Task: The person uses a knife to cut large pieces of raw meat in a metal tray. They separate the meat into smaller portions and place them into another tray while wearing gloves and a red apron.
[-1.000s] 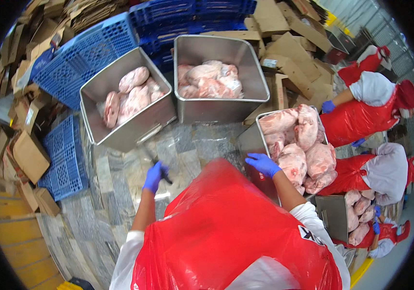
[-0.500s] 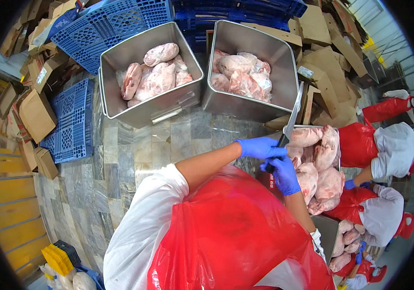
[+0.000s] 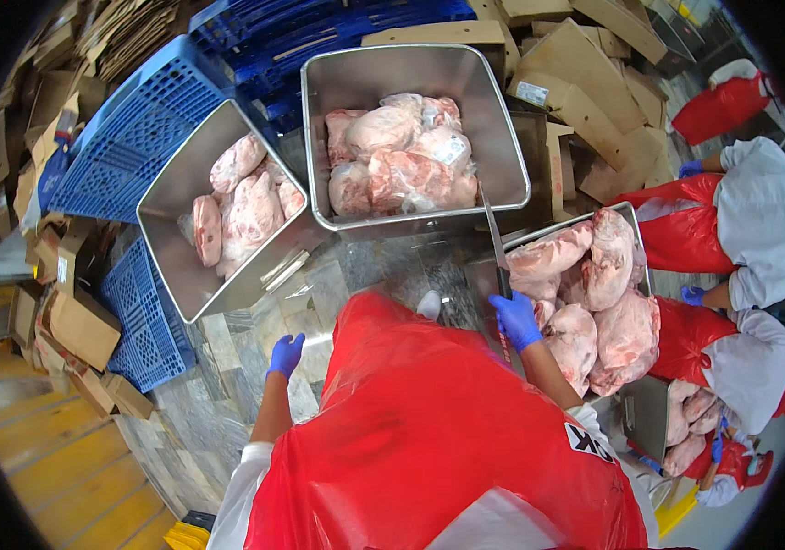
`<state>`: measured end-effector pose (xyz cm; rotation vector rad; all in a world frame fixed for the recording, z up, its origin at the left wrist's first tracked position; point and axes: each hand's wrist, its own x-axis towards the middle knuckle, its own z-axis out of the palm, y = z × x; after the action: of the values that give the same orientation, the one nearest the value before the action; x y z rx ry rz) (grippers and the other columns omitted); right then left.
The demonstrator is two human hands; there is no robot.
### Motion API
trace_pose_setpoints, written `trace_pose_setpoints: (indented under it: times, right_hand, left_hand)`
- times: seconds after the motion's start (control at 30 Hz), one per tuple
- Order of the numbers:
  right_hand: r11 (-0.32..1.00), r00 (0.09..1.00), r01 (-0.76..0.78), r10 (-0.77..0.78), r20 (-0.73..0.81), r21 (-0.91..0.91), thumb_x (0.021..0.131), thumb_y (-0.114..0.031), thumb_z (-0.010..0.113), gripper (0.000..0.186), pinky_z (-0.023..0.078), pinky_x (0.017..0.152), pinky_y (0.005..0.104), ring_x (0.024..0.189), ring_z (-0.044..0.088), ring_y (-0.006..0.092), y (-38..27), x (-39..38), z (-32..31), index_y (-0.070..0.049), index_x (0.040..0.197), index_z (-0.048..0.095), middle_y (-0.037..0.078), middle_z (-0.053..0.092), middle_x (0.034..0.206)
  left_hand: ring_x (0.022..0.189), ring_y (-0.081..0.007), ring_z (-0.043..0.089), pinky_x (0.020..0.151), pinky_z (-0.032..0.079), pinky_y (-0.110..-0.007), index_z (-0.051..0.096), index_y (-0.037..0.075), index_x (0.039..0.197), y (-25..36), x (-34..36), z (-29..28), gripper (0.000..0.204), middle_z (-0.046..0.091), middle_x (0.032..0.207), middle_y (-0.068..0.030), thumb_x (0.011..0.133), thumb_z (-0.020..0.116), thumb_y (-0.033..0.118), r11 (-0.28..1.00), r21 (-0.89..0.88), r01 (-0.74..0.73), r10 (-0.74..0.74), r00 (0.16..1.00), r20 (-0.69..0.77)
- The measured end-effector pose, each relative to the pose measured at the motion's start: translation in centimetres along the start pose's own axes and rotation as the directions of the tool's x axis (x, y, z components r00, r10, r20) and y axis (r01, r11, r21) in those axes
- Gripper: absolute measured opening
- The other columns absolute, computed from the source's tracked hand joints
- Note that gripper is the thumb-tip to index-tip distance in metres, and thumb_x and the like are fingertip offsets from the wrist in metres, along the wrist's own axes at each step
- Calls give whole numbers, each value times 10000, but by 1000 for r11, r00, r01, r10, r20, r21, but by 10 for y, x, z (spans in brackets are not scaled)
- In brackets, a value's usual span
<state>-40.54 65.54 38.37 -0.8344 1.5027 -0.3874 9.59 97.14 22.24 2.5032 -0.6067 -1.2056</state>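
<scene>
My right hand (image 3: 515,321), in a blue glove, is closed around the dark handle of a long knife (image 3: 492,223). The blade points away from me, its tip by the near right corner of a steel bin (image 3: 411,216). Inside that bin lie several bagged pieces of pink meat (image 3: 381,131). Right beside the knife hand is another metal container (image 3: 632,216), heaped with large raw meat pieces (image 3: 609,259). My left hand (image 3: 285,355), also gloved in blue, hangs at my left side over the floor, holding nothing, its fingers slightly apart.
Another steel bin (image 3: 165,197) with meat stands to the left, tilted in view. Blue plastic pallets (image 3: 149,312) and piled cardboard boxes (image 3: 585,78) surround the bins. At right, co-workers in red aprons (image 3: 686,220) stand close to the meat containers. Tiled floor (image 3: 227,394) lies below my left hand.
My left hand has come away from the knife and my right hand, dropping to my left side. The knife stays in my right hand. My view has shifted, bringing the middle bin closer.
</scene>
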Motion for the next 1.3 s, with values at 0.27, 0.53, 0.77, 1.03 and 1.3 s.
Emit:
trace_pose_setpoints:
  times: [0.27, 0.53, 0.77, 1.03, 1.3]
  right_hand:
    - [958, 960, 139, -193, -204, -251, 848, -197, 661, 179, 436, 551, 322, 600, 494, 105, -54, 85, 14, -20, 861, 637, 7, 542, 659]
    - [980, 921, -188, 155, -358, -58, 848, -220, 686, 182, 408, 504, 254, 537, 495, 69, -94, 66, 26, -51, 892, 635, -17, 540, 663]
    - [920, 802, -391, 339, -492, -3, 853, -215, 714, 196, 410, 510, 273, 535, 498, 79, -111, 19, 61, -37, 903, 649, 1, 581, 666]
    - [851, 751, -523, 429, -502, -54, 841, -236, 716, 247, 463, 602, 343, 630, 578, 151, -119, 14, 78, -2, 894, 656, 92, 647, 705]
    - [838, 829, -454, 273, -488, -303, 826, -261, 735, 293, 461, 591, 375, 611, 584, 229, -135, 52, 72, -4, 936, 650, 133, 636, 719]
  left_hand:
    - [934, -314, 714, 829, 537, -390, 703, 3, 1091, 259, 59, -4, 357, 723, 990, -209, 932, 641, 317, 935, 0, -355, 353, 928, -120]
    - [1258, -315, 554, 1029, 437, -464, 581, 59, 1314, 469, 212, 102, 469, 573, 1377, -182, 888, 630, 248, 359, 506, -784, 668, 595, 447]
    - [1235, -350, 509, 1063, 343, -545, 636, 87, 1178, 485, 306, 183, 316, 601, 1244, -130, 885, 538, 157, -302, 569, -765, 786, 137, 602]
    - [717, -296, 696, 721, 477, -444, 658, 116, 848, 453, 315, 160, 124, 688, 726, -111, 877, 541, 140, -172, 115, -978, 429, 31, 903]
    - [709, -303, 693, 681, 468, -446, 642, 85, 868, 460, 292, 154, 118, 681, 709, -120, 861, 568, 177, -76, 201, -977, 430, 150, 891]
